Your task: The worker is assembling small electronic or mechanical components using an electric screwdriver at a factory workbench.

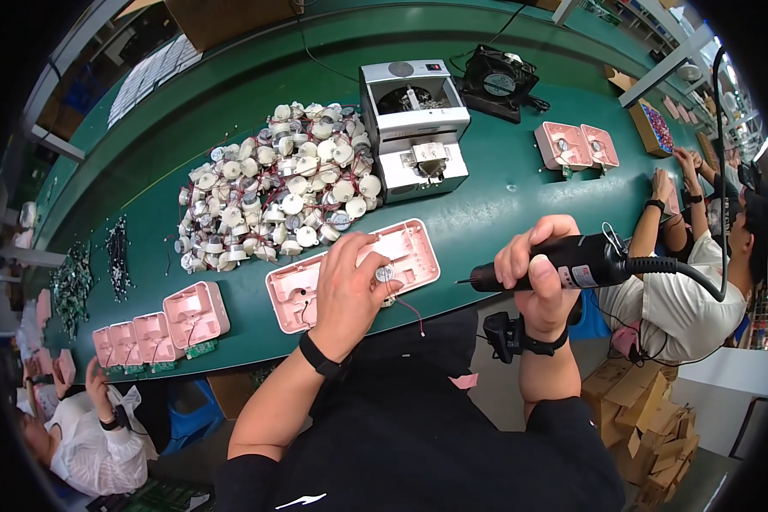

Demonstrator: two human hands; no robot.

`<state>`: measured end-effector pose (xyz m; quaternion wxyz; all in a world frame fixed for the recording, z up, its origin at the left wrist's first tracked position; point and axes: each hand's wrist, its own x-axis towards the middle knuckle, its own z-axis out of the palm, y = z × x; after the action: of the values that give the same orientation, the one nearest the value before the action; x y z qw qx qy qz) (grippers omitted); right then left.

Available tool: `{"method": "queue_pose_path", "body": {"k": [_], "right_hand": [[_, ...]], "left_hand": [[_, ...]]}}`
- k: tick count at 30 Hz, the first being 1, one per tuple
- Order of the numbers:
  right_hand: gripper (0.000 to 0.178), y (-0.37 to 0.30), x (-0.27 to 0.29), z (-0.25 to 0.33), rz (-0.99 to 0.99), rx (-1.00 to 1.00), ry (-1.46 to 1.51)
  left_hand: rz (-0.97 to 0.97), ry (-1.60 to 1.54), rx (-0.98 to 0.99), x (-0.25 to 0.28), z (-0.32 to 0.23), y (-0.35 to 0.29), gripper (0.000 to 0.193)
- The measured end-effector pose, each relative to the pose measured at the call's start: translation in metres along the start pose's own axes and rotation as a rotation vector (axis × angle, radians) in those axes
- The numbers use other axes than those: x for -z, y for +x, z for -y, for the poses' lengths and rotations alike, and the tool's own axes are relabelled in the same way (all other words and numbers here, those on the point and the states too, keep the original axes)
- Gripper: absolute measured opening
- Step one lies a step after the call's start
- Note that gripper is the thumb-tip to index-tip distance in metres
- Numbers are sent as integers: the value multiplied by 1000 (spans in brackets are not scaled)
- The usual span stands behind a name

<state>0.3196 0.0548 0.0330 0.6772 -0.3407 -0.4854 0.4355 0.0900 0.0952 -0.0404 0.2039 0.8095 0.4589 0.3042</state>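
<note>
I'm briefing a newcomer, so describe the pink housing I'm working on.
On the green bench, find the big heap of white motor-like parts. On its near side lies a long, open pink housing. Only this one has your left hand over it, holding a round part.

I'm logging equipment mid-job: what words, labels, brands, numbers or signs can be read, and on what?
Black power screwdriver in the right hand: white label, too small to read.
Black fan: round hub label, too small to read.
Black shirt: white mark, no legible lettering.
Nothing else is legible.
</note>
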Motion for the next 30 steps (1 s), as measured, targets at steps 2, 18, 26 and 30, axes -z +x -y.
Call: {"method": "queue_pose_path", "body": {"k": [2, 18, 26, 30], "right_hand": [[34, -1, 1, 1, 0, -1, 4], [36, 12, -48, -26, 82, 9, 62], [33, 18, -65, -55, 102, -26, -37], [33, 19, -67, -64, 146, -33, -38]], "left_hand": [[-3, 56, -22, -4, 2, 0, 34], [68, 186, -76, 17, -2, -23, 40], [167, 215, -86, 18, 2, -33, 43], [162, 208, -77, 18, 4, -34, 45]]}}
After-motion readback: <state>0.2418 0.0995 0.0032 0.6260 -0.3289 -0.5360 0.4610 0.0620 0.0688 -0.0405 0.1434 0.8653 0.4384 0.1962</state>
